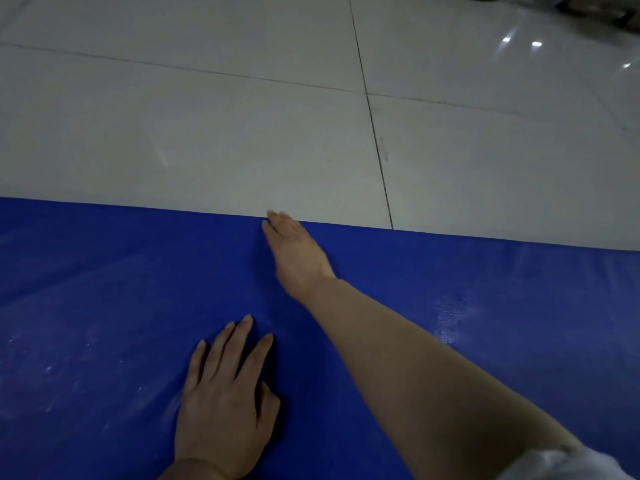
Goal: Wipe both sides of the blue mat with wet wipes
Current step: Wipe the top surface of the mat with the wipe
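— what's around you?

— a pale glossy tiled floor (207, 133) with dark grout lines, and some dark shapes at the far right corner too dim to name. the smooth, wide blue mat (104, 289) lies flat on it right under me, its far edge running left to right across the view, tilted a little down toward the right.

— where are your hands?

— my right hand (294, 251) is stretched out to that far edge, fingers (277, 218) straight and close together, tips just over the line where the mat meets the floor. whether they hook the edge i cannot tell. my left hand (221, 403) lies flat on the mat nearer me, fingers spread, holding nothing.

— so which hand lifts it?

— the right, i'd judge; it is already at the edge. no wet wipe shows.

— any writing?

— none that i can read. only whitish smears (450, 320) on the mat.
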A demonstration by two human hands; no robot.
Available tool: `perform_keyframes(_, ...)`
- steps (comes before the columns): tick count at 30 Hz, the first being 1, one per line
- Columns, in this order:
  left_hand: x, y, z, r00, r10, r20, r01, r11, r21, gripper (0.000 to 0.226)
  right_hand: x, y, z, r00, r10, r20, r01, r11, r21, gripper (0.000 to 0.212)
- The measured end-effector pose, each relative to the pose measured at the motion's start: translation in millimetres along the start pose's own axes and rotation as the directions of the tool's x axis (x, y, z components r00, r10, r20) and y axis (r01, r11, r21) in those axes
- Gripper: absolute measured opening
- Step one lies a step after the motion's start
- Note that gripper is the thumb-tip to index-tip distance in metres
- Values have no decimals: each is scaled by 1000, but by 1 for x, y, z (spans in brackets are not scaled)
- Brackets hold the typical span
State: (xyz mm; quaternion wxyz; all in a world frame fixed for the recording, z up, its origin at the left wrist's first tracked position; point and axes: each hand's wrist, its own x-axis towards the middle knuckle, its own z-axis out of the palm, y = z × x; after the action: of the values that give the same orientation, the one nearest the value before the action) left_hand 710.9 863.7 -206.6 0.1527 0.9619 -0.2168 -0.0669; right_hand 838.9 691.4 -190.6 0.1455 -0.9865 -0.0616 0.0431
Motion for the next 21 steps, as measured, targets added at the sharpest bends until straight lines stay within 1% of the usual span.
perform_keyframes(1, 0, 1, 0, 1000, -3, -3, 3, 1000, -8, 60, -5, 14, -4, 1000, -25, -6, 25, 1000, 2, 59)
perform_keyframes(2, 0, 1, 0, 1000, -7, -12, 7, 1000, -16, 60, -11, 31, -9, 1000, -7, -19, 7, 999, 37, 54)
perform_keyframes(3, 0, 2, 0, 1000, -9, -21, 9, 1000, -21, 59, -20, 51, -16, 999, 32, -23, -32, 999, 21, 51)
perform_keyframes(5, 0, 2, 0, 1000, -7, -29, 6, 1000, -25, 58, -38, 83, -27, 982, 175, -66, -180, 981, -74, 54)
perform_keyframes(6, 0, 2, 0, 999, -5, -32, 4, 1000, -24, 58, -42, 92, -27, 962, 258, -90, -265, 961, -81, 57)
perform_keyframes(7, 1, 2, 1, 999, -4, -36, 3, 1000, -21, 58, -42, 89, -27, 944, 310, -113, -321, 942, -95, 57)
perform_keyframes(8, 1, 2, 1, 999, -1, -40, 0, 1000, -19, 58, -39, 77, -24, 940, 312, -138, -328, 938, -112, 57)
perform_keyframes(9, 1, 1, 1, 999, 2, -40, -2, 1000, -18, 58, -33, 56, -20, 949, 279, -147, -300, 941, -157, 58)
perform_keyframes(11, 1, 0, 1, 999, 4, -32, -5, 1000, -21, 59, -16, 14, -8, 989, 123, -80, -135, 977, -163, 60)
perform_keyframes(12, 1, -1, 1, 1000, 5, -30, -6, 1000, -20, 60, -8, -2, 0, 997, 62, -46, -67, 990, -125, 61)
perform_keyframes(14, 1, -1, 1, 1000, 11, -25, -12, 1000, -14, 60, -3, -10, 4, 1000, 19, -8, -20, 995, -97, 65)
perform_keyframes(16, 1, 0, 0, 1000, 9, -22, -9, 1000, -15, 60, -10, 7, -2, 998, -4, -56, -4, 988, -157, 66)
perform_keyframes(17, 1, 0, 0, 1000, 2, -26, -3, 1000, -19, 59, -17, 22, -7, 999, 15, -46, -25, 978, -207, 66)
perform_keyframes(19, 1, 1, 0, 999, -3, -34, 2, 1000, -24, 58, -33, 54, -24, 992, 119, -36, -124, 972, -200, 67)
perform_keyframes(20, 1, 1, 1, 999, -1, -34, 0, 1000, -25, 57, -42, 67, -31, 981, 191, -23, -191, 955, -228, 68)
perform_keyframes(21, 1, 0, 2, 999, 0, -34, -1, 1000, -27, 57, -49, 76, -37, 959, 281, -24, -280, 936, -214, 68)
